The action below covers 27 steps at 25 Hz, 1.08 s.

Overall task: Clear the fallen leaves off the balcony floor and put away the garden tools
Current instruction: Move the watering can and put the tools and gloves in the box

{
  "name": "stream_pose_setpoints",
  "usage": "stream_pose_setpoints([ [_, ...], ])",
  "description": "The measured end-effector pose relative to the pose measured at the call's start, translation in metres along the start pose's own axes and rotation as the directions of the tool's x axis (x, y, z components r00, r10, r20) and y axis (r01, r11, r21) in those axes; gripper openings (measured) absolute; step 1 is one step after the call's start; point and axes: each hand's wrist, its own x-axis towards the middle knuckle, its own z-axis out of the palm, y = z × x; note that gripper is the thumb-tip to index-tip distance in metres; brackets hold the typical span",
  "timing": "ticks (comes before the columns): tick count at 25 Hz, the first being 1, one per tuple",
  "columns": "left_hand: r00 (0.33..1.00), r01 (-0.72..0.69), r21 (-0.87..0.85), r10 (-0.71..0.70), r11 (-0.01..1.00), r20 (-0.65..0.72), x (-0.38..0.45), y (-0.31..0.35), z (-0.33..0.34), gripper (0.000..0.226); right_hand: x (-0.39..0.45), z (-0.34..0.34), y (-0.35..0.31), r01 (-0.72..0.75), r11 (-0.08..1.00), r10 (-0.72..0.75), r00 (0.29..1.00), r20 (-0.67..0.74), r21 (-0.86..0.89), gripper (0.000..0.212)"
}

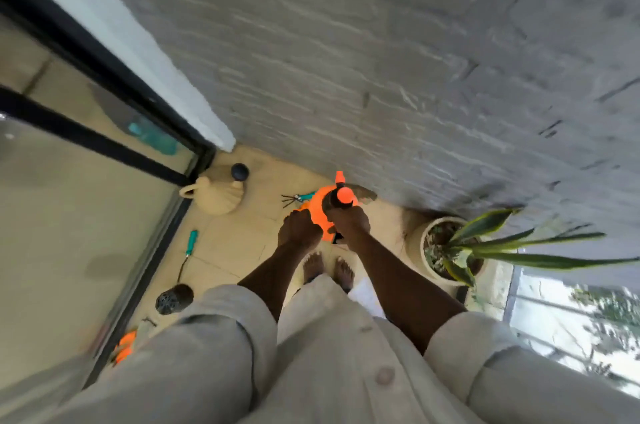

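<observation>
The head view looks steeply down a narrow balcony. Both hands hold an orange spray bottle [320,212] in front of the person's body, above the bare feet. The left hand [299,228] is curled into a fist against the bottle's side; the right hand [348,224] is wrapped around its neck, just under the round orange cap. Both sets of fingers are closed on the bottle.

As a judgement, the tidying is only partly done. The tan floor tiles [235,243] show no obvious loose leaves, though blur makes that uncertain. Several tools are still out. Just beyond the bottle, towards the wall, a small hand rake [298,198] with a teal handle lies on the floor. Left of the bottle, near the glass door's track, lies a teal-handled tool [188,248] with a thin metal shaft. Nearer the person than that sits a dark perforated round piece [173,299], possibly a watering rose. At the lower left something orange [125,347] is half hidden by the sleeve.

The bottle looks like smooth, glossy plastic. Left of it stands a matte beige ribbed jug [216,195] with a dark ball stopper. To the bottle's right, a pale round pot [417,243] holds a plant with stiff, striped, sword-shaped leaves [519,255]. The wall [381,60] is rough grey stacked stone.
</observation>
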Motion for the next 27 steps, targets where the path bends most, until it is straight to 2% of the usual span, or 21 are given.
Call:
stream_pose_setpoints([
  [2, 0.996, 0.053, -0.039, -0.055, 0.998, -0.068, -0.025, -0.016, -0.012, 0.034, -0.022, 0.015, -0.01, 0.035, 0.996, -0.034, 0.999, 0.014, -0.078, 0.08],
  [5, 0.975, 0.159, -0.146, -0.178, 0.976, -0.129, -0.057, -0.054, -0.021, 0.032, -0.061, 0.041, -0.029, 0.147, 0.964, -0.122, 0.985, 0.122, -0.222, 0.075],
  [8, 0.944, 0.27, -0.228, -0.304, 0.936, -0.132, -0.084, -0.099, -0.016, 0.036, -0.079, 0.082, -0.029, 0.234, 0.914, -0.151, 0.955, 0.257, -0.333, 0.071],
  [10, 0.923, 0.32, -0.265, -0.362, 0.91, -0.131, -0.098, -0.124, -0.013, 0.037, -0.081, 0.109, -0.022, 0.342, 0.827, -0.211, 0.925, 0.317, -0.447, 0.079],
  [12, 0.889, 0.375, -0.327, -0.436, 0.868, -0.14, -0.116, -0.157, -0.007, 0.038, -0.114, 0.135, -0.02, 0.401, 0.742, -0.224, 0.903, 0.366, -0.537, 0.077],
  [16, 0.801, 0.475, -0.45, -0.584, 0.756, -0.134, -0.16, -0.237, 0.008, 0.039, -0.191, 0.2, -0.013, 0.507, 0.55, -0.166, 0.845, 0.508, -0.663, 0.058],
  [19, 0.746, 0.516, -0.533, -0.658, 0.67, -0.104, -0.194, -0.294, 0.019, 0.041, -0.224, 0.264, 0.014, 0.61, 0.395, -0.151, 0.78, 0.607, -0.687, 0.036],
  [21, 0.687, 0.537, -0.605, -0.721, 0.587, -0.091, -0.225, -0.344, 0.027, 0.04, -0.253, 0.314, 0.041, 0.656, 0.277, -0.129, 0.749, 0.649, -0.702, 0.035],
  [24, 0.606, 0.569, -0.658, -0.792, 0.493, -0.069, -0.276, -0.426, 0.042, 0.042, -0.309, 0.382, 0.086, 0.769, 0.134, -0.11, 0.638, 0.762, -0.625, 0.033],
  [26, 0.559, 0.566, -0.702, -0.827, 0.433, -0.059, -0.312, -0.468, 0.054, 0.042, -0.344, 0.417, 0.112, 0.844, 0.147, -0.077, 0.53, 0.844, -0.516, 0.052],
  [27, 0.523, 0.566, -0.729, -0.851, 0.385, -0.044, -0.334, -0.491, 0.065, 0.041, -0.362, 0.438, 0.131, 0.882, 0.12, -0.048, 0.464, 0.885, -0.456, 0.059],
])
